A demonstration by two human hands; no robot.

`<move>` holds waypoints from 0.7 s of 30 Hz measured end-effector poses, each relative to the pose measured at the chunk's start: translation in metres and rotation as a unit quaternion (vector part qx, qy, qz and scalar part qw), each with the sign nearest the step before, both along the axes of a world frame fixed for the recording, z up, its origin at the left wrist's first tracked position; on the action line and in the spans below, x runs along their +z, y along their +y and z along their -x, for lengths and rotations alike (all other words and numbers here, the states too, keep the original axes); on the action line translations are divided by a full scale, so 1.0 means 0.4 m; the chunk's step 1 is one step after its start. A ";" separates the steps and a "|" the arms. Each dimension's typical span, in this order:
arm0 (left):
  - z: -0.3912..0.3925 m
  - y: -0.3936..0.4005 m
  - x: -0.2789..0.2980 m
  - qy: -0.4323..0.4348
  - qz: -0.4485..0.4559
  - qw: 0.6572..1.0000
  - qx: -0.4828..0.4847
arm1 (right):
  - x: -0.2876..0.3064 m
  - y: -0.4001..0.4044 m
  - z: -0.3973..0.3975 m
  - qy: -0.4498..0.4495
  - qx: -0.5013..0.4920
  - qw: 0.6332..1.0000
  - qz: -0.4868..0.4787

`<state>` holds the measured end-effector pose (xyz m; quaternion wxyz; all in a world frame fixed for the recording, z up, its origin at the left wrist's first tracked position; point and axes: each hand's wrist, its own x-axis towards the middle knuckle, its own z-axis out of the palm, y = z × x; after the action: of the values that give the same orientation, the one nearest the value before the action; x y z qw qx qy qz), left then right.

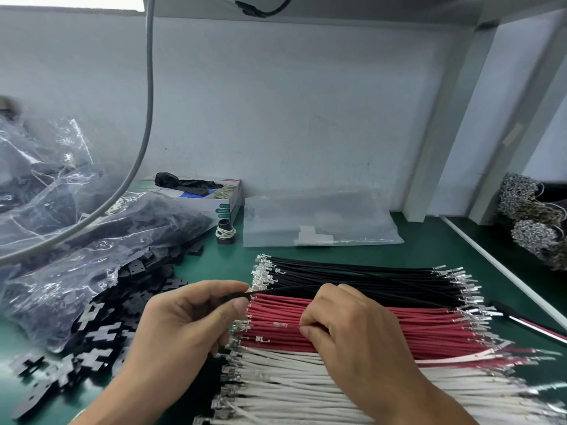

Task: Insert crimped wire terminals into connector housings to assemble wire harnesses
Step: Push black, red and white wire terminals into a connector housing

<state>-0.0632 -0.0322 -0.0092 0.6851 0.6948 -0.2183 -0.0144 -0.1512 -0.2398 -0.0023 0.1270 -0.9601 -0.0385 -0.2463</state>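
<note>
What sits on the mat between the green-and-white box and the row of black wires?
In the head view, a small dark spool wrapped with pale cord stands between the box and the black wires; otherwise bare green mat.

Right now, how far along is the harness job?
Early. Done: nothing visible; no assembled harness shows. In hand: the left hand pinches a black wire by its end, while the right hand rests curled on the red wires. Left: the black, red and white wires still lie loose, and the black housings remain piled.
</note>
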 end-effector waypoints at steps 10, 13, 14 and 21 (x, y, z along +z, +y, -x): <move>-0.002 0.001 0.002 0.125 0.060 0.985 -0.101 | 0.033 0.017 0.014 -0.094 0.069 0.987 -0.109; 0.000 0.004 0.007 0.152 0.071 0.978 -0.123 | 0.033 0.024 0.012 -0.119 0.071 0.987 -0.086; 0.001 0.005 0.008 0.159 0.075 0.976 -0.128 | 0.032 0.024 0.011 -0.126 0.076 0.986 -0.082; 0.000 0.015 0.013 0.211 0.083 0.960 -0.165 | 0.028 0.011 0.009 -0.156 0.099 0.982 0.035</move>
<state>-0.0634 -0.0262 -0.0040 0.7591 0.5709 -0.1808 -0.2551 -0.1546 -0.2354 0.0088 0.1090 -0.9051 -0.1611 -0.3780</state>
